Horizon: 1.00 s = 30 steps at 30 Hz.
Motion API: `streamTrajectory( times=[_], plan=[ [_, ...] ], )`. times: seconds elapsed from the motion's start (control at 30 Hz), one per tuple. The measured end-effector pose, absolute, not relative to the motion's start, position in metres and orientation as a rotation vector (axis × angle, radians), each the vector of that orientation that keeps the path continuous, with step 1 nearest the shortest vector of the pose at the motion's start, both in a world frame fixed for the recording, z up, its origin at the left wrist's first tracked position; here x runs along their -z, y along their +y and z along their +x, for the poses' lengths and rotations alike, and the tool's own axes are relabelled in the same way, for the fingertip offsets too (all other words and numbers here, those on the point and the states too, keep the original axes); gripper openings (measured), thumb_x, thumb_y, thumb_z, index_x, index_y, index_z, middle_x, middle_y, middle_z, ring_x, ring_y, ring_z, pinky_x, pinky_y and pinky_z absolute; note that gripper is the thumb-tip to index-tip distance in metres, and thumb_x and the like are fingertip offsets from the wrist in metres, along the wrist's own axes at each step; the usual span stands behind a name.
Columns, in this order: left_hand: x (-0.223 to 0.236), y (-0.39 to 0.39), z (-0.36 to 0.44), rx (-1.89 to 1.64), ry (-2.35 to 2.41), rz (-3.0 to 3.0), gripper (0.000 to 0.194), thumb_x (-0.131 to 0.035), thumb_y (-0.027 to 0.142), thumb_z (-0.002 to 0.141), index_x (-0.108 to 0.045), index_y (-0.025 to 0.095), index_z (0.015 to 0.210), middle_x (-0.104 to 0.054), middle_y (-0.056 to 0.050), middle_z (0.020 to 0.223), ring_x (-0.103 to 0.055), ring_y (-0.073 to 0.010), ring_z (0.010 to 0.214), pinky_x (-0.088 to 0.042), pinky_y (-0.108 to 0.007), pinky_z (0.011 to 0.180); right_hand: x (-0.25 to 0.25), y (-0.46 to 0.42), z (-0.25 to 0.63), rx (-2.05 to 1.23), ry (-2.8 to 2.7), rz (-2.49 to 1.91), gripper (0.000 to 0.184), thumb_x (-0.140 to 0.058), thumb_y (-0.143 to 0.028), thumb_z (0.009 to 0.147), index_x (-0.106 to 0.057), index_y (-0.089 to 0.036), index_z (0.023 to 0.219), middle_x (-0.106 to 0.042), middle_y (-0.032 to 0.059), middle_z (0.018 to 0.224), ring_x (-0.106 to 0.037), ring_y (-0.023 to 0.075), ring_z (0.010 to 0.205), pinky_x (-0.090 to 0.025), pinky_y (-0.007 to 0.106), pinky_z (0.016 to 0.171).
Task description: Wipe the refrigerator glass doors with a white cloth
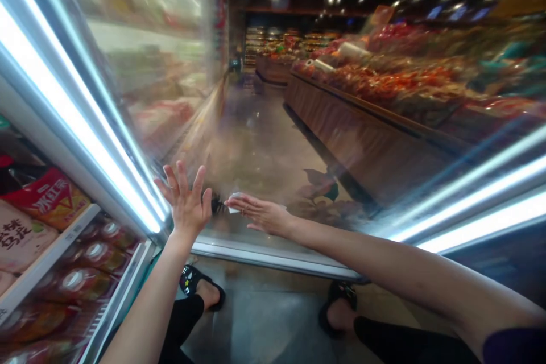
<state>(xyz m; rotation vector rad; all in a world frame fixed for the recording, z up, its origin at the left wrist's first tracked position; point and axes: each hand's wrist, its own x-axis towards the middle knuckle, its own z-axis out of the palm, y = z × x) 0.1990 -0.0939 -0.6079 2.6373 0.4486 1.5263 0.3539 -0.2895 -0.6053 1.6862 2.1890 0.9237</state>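
In the head view, a shop aisle (260, 142) is stretching beyond the glass door (277, 260), and bottles (75, 281) are showing at our left. Our right hand (268, 217) is holding a white wipe (233, 210), seemingly against the glass, its grip flat and fingers together. Our left hand (187, 210) is holding nothing, its fingers spreading apart near the glass.

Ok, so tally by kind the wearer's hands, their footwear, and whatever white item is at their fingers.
Hands: 2 (left hand, right hand)
Footwear: 2 (left black slipper, right black slipper)
White items: 1 (cloth or tissue, right hand)
Total: 5
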Motion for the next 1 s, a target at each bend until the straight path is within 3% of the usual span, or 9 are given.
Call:
streamTrajectory(
  times=[0.07, 0.23, 0.37, 0.43, 0.57, 0.73, 0.87, 0.93, 1.0],
  plan=[
    [0.615, -0.081, 0.196, -1.494, 0.473, 2.626, 0.056, -0.05, 0.04, 0.101, -0.047, 0.028, 0.155, -0.005, -0.008, 0.176, 0.013, -0.0305, 0.162, 0.011, -0.066, 0.129, 0.604, -0.282, 0.353, -0.955, 2.189, 1.644, 0.058, -0.037, -0.026, 0.1, -0.048, -0.011, 0.154, -0.045, 0.0047, 0.165, -0.029, 0.0134, 0.158, -0.033, 0.039, 0.13],
    [0.617, -0.055, 0.19, -1.448, 0.54, 2.577, 0.056, -0.046, 0.046, 0.102, -0.048, 0.028, 0.155, -0.011, -0.009, 0.176, 0.01, -0.0317, 0.163, 0.017, -0.067, 0.126, 0.575, -0.259, 0.35, -1.195, 1.905, 1.589, 0.07, -0.034, -0.048, 0.104, -0.036, -0.006, 0.162, -0.028, 0.0134, 0.172, -0.021, 0.0271, 0.162, -0.024, 0.053, 0.133],
    [0.617, -0.053, 0.185, -1.454, 0.556, 2.558, 0.057, -0.044, 0.045, 0.103, -0.046, 0.025, 0.157, -0.005, -0.009, 0.177, 0.01, -0.0332, 0.163, 0.017, -0.065, 0.126, 0.582, -0.256, 0.339, -1.274, 1.756, 1.291, 0.067, -0.038, -0.049, 0.102, -0.037, -0.02, 0.163, -0.03, -0.0002, 0.172, -0.014, 0.0199, 0.163, -0.011, 0.053, 0.135],
    [0.62, -0.057, 0.179, -1.459, 0.544, 2.577, 0.057, -0.044, 0.043, 0.104, -0.046, 0.022, 0.156, 0.001, -0.008, 0.177, 0.008, -0.035, 0.163, 0.014, -0.063, 0.128, 0.58, -0.258, 0.336, -1.265, 1.767, 1.281, 0.066, -0.039, -0.049, 0.102, -0.04, -0.022, 0.161, -0.032, -0.0026, 0.171, -0.016, 0.0184, 0.163, -0.011, 0.05, 0.135],
    [0.619, -0.073, 0.17, -1.453, 0.468, 2.647, 0.061, -0.046, 0.036, 0.104, -0.033, 0.024, 0.162, 0.012, -0.002, 0.176, 0.009, -0.0355, 0.163, 0.005, -0.064, 0.13, 0.549, -0.276, 0.344, -1.349, 1.762, 1.667, 0.074, -0.039, -0.052, 0.104, -0.034, -0.008, 0.163, -0.027, 0.0097, 0.173, -0.019, 0.0231, 0.163, -0.02, 0.046, 0.135],
    [0.608, -0.112, 0.186, -1.569, 0.305, 2.619, 0.08, -0.053, 0.03, 0.099, -0.009, 0.039, 0.166, 0.019, 0.004, 0.174, 0.019, -0.0308, 0.162, 0.009, -0.068, 0.13, 0.563, -0.353, 0.36, -1.569, 1.707, 2.267, 0.084, -0.05, -0.045, 0.104, -0.009, -0.008, 0.168, -0.013, 0.013, 0.176, 0.0, 0.024, 0.165, -0.021, 0.054, 0.133],
    [0.593, -0.155, 0.213, -1.554, 0.076, 2.638, 0.085, -0.058, 0.026, 0.096, -0.011, 0.042, 0.166, 0.017, 0.007, 0.175, 0.021, -0.0261, 0.162, 0.014, -0.062, 0.13, 0.589, -0.418, 0.388, -1.749, 1.437, 2.464, 0.091, -0.051, -0.041, 0.102, 0.002, -0.006, 0.168, -0.004, 0.0213, 0.176, 0.002, 0.0378, 0.163, -0.027, 0.071, 0.126],
    [0.578, -0.176, 0.229, -1.552, -0.05, 2.654, 0.087, -0.06, 0.026, 0.095, -0.011, 0.043, 0.165, 0.018, 0.008, 0.175, 0.021, -0.0287, 0.161, 0.014, -0.065, 0.13, 0.589, -0.44, 0.403, -1.836, 1.23, 2.618, 0.093, -0.049, -0.042, 0.102, 0.006, -0.004, 0.167, 0.002, 0.0256, 0.175, 0.003, 0.0464, 0.161, -0.023, 0.079, 0.122],
    [0.559, -0.198, 0.245, -1.56, -0.191, 2.666, 0.09, -0.061, 0.025, 0.093, -0.01, 0.044, 0.165, 0.019, 0.009, 0.174, 0.022, -0.0322, 0.161, 0.014, -0.069, 0.128, 0.593, -0.455, 0.411, -1.914, 1.029, 2.742, 0.09, -0.041, -0.043, 0.104, 0.009, -0.002, 0.166, 0.011, 0.0243, 0.174, 0.008, 0.0459, 0.161, -0.018, 0.081, 0.122]
  ],
)
